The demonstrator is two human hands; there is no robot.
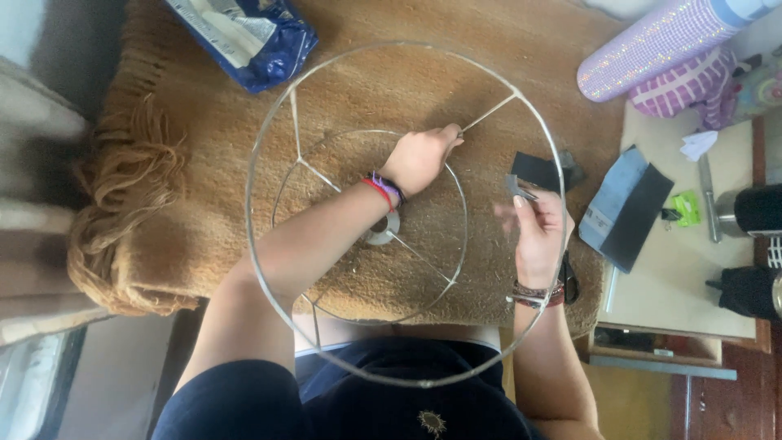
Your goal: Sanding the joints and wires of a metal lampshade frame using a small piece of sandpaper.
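Sanding the wire lampshade frame [406, 213] on the brown rug [204, 163] — left hand [419, 156] pinches a spoke inside it, right hand [538, 232] grips a dark abrasive scrap [520, 188] beside its rim — next we need that scrap on the spoke.

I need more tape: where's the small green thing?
Head view, right side: the green thing lies on the pale table, between the dark fabric strip and a metal tool.

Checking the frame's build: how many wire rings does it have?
2. The large outer ring circles both forearms. The smaller inner ring sits inside it, around the left hand. The right hand holds a small dark piece nearby.
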